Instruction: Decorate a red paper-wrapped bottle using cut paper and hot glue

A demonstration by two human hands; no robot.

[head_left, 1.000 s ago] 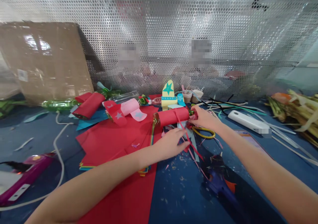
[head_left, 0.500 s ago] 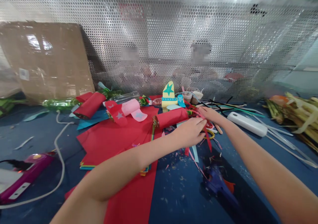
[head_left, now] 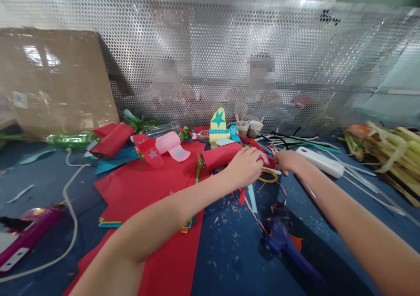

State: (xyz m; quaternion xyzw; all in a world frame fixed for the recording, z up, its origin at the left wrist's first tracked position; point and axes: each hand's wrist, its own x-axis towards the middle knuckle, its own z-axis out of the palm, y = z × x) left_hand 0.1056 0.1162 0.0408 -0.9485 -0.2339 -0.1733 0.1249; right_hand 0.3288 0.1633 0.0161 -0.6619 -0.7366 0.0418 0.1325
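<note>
A bottle wrapped in red paper (head_left: 218,155) lies on its side in the middle of the blue table. My left hand (head_left: 245,167) is curled over its right end, fingers closed on the red ribbon strips (head_left: 267,160) bunched there. My right hand (head_left: 286,159) sits just to the right, closed, pinching the same strips. Loose ribbon strips (head_left: 251,197) trail toward me below the hands. A yellow ring (head_left: 267,177) lies under the hands.
Red paper sheets (head_left: 147,186) cover the table's left centre. Other wrapped bottles (head_left: 113,139) and a yellow star piece (head_left: 218,125) lie behind. A purple glue gun (head_left: 22,232) with its cord is at left, a blue tool (head_left: 285,243) near me, a white case (head_left: 320,161) and green stalks (head_left: 390,149) at right. A perforated metal screen (head_left: 210,47) closes the back.
My left hand moved up and right from the loose strips to the bottle's right end. My right hand shifted slightly right, off the bottle neck, pulling the strips.
</note>
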